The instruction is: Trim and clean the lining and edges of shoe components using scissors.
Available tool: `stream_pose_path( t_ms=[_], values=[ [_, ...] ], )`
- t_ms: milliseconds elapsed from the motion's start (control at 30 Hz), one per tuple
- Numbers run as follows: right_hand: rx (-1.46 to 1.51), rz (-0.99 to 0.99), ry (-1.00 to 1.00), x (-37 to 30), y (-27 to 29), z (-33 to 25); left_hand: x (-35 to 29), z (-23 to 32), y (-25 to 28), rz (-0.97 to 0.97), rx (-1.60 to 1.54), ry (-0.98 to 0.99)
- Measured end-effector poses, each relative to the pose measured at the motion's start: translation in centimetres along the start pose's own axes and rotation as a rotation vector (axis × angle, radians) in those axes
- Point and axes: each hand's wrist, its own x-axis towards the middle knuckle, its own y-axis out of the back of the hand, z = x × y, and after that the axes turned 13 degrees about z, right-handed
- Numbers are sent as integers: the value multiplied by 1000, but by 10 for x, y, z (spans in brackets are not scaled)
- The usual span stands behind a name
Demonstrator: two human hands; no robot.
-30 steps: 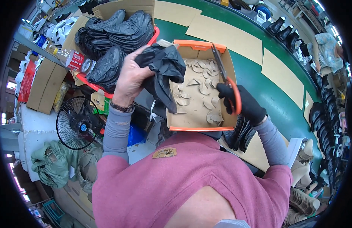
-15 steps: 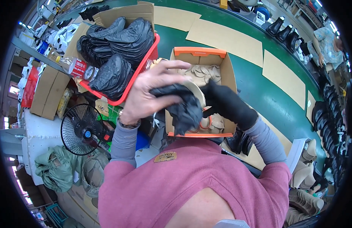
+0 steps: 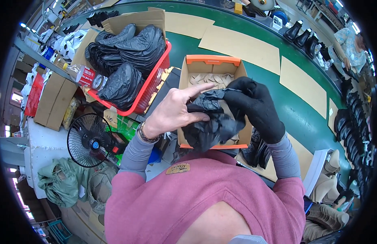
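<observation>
A crumpled black piece of thin, slightly shiny material is held between the bare left hand and the gloved right hand; its upper part is bunched at the fingers; its lower part hangs in loose folds, blurred at the edge; it is above the open box, hiding part of it

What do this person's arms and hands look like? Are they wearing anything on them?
The left hand is ungloved, with a dark band at the wrist. The right hand wears a black glove. Both forearms have close-fitting grey sleeves, meeting the sleeves of a pink top.
</observation>
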Motion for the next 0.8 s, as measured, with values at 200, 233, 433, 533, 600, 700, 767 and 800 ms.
stream_pose_path(
  t_ms=[200,233,433,533,600,700,767,800],
  values=[
    [426,26,370,-20,16,-2,0,4,-3,72,73,-21],
    [700,-99,569,-12,21,3,0,1,-3,155,95,-46],
    [349,70,177,-22,1,9,5,-1,-15,325,-2,-215],
    [143,146,380,-19,-8,18,7,7,-31,378,-5,-309],
    [-629,452,1052,-20,-12,17,6,7,-40,525,-442,-209],
    [-812,383,1114,-25,-20,-1,9,12,-29,474,-156,-269],
    [-806,279,1023,-27,-22,-1,7,10,-23,384,-71,-298],
    [-791,278,1008,-25,-22,6,5,5,-25,381,-112,-285]
  ],
)
